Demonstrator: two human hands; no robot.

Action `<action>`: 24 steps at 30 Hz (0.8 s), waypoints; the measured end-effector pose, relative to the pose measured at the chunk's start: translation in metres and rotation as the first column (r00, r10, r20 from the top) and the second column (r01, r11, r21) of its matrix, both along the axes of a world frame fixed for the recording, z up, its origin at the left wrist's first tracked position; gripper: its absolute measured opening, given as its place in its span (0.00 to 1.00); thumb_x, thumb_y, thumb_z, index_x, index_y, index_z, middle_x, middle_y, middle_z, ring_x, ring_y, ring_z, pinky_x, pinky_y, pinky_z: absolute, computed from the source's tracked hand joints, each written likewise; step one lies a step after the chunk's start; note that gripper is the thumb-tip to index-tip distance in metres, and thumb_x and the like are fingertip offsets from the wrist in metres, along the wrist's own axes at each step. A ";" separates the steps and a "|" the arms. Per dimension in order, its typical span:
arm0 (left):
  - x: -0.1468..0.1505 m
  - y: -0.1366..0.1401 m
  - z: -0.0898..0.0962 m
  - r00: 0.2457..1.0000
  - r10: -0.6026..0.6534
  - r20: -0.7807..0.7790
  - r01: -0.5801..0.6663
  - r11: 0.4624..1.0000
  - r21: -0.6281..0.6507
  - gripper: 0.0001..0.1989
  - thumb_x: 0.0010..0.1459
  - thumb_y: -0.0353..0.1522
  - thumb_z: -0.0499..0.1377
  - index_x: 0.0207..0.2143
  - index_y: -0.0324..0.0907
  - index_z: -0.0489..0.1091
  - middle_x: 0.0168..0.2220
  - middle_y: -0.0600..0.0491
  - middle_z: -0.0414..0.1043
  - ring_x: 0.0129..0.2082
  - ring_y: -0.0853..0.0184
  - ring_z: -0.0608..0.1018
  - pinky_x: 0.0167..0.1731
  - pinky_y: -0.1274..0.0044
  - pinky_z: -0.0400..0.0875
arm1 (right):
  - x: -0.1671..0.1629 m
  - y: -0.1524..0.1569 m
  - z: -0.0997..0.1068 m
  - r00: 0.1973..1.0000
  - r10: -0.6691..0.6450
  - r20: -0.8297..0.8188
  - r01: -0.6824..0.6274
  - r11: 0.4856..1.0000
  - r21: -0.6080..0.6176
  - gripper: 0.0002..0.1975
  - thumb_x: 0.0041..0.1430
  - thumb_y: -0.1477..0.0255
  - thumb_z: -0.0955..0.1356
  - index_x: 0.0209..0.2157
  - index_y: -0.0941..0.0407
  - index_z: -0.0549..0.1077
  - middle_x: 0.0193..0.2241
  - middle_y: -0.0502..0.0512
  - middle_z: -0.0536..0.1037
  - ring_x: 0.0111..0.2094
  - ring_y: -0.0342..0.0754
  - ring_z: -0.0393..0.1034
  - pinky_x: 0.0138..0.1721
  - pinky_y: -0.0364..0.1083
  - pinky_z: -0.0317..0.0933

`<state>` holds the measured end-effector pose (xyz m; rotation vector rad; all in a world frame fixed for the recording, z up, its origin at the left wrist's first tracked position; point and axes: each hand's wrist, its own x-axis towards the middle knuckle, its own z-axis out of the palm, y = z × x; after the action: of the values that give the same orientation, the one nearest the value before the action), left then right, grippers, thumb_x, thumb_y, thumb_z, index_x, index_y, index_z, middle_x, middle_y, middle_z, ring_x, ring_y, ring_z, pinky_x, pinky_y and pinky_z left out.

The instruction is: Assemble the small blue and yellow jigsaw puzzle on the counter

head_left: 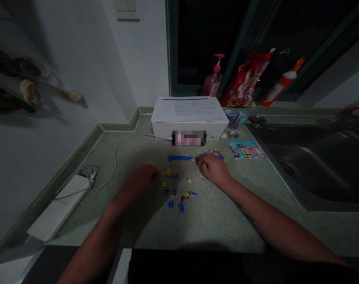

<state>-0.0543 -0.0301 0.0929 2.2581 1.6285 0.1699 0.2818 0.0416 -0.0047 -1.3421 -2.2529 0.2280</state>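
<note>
A partly joined jigsaw puzzle [182, 158] lies on the counter, with its blue top edge and left side forming a corner shape. At the right end of the top edge is my right hand [214, 169], fingers closed together on a small puzzle piece [196, 159] mostly hidden by the fingertips. My left hand [141, 180] rests on the counter left of the puzzle, its fingers curled with nothing visible in them. Several loose pieces [187, 196] are scattered below the puzzle. A pile of pieces [216, 153] sits just beyond my right hand.
Behind the puzzle, a phone [189, 138] on a cable leans against a white box [164, 129]. A colourful picture card [247, 150] lies right of the pile, before the steel sink [324, 165]. Cans [240, 119] stand near the box. A power strip [61, 205] lies left.
</note>
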 end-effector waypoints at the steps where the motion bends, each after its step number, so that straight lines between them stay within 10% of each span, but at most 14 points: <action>1: -0.001 0.000 0.000 1.000 0.009 -0.010 -0.009 1.000 -0.004 0.17 0.74 0.33 0.50 0.40 0.50 0.79 0.44 0.49 0.84 0.43 0.56 0.83 0.46 0.62 0.79 | 0.000 0.001 -0.001 1.000 0.005 0.002 -0.005 1.000 -0.010 0.15 0.60 0.83 0.65 0.34 0.51 0.81 0.36 0.54 0.85 0.40 0.54 0.79 0.45 0.49 0.67; 24: 0.006 -0.008 -0.011 0.995 -0.092 0.025 0.093 0.995 -0.046 0.12 0.67 0.29 0.55 0.39 0.51 0.78 0.41 0.53 0.84 0.39 0.59 0.83 0.41 0.67 0.79 | -0.001 0.001 -0.004 1.000 -0.005 0.014 0.005 0.999 -0.043 0.15 0.60 0.82 0.65 0.32 0.50 0.79 0.35 0.53 0.85 0.40 0.53 0.79 0.41 0.49 0.65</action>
<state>-0.0481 -0.0385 0.0821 2.2817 1.4971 0.1323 0.2803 0.0422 -0.0084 -1.3752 -2.2679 0.2680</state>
